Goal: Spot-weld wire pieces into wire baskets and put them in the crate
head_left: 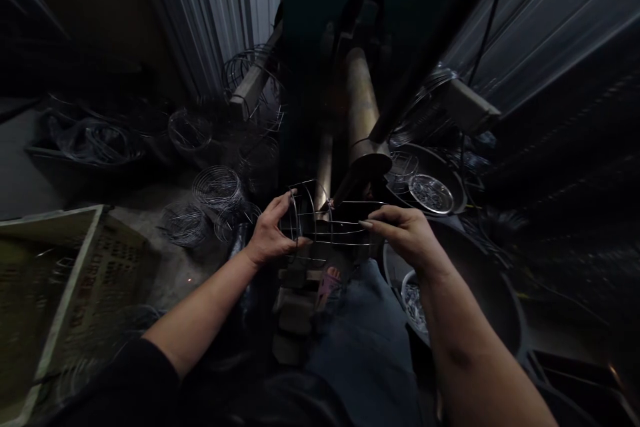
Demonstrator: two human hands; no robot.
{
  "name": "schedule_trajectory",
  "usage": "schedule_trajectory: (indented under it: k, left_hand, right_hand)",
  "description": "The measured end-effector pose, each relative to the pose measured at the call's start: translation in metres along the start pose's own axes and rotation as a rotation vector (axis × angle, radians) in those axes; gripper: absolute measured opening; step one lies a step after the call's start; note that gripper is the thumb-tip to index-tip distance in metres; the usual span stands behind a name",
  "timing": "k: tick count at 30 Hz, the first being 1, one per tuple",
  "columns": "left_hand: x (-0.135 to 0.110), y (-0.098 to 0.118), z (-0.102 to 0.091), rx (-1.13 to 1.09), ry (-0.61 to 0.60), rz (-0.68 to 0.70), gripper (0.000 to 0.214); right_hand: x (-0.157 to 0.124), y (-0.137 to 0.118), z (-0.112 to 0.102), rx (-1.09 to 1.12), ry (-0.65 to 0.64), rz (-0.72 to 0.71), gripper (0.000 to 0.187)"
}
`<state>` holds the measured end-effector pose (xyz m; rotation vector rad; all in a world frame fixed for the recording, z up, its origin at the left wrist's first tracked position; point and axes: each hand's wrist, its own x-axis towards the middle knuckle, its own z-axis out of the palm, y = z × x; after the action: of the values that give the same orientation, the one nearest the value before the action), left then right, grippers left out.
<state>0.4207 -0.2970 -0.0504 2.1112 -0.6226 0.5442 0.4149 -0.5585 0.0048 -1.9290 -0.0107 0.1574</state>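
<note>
My left hand (270,233) and my right hand (400,233) both grip a bent steel wire frame (330,227), a cage-like piece of curved and straight rods, holding it between them in front of me. My left fingers wrap its left side. My right fingers pinch its long upper rods. Just behind the frame stands a brass-coloured cylindrical post (361,107) of a machine, possibly a spot welder, with a dark tip (363,170) almost touching the wire. My knee in blue denim (360,327) lies below the frame.
Several wire ring cages (216,188) lie on the floor to the left, beside a plastic crate (65,280). Coiled wire (95,141) sits in a dark tub. To the right stand round metal pans (430,193) holding small parts, and a large dark basin (475,287). Corrugated metal walls (210,7) rise behind.
</note>
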Motion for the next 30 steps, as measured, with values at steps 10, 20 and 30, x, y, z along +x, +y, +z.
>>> schedule_trajectory:
  k: [10,20,30]
  left_hand:
    - [0.003,-0.006,-0.001,-0.084,-0.043,-0.093,0.086]
    - [0.009,-0.015,0.003,-0.191,-0.083,-0.206,0.093]
    - [0.016,-0.015,0.005,-0.223,-0.111,-0.257,0.09]
  right_hand:
    - [0.012,0.004,-0.004,0.033,-0.038,-0.026,0.045]
    - [0.025,0.006,-0.007,0.03,-0.049,-0.074,0.045]
    - [0.032,0.004,-0.01,0.013,-0.037,-0.058,0.046]
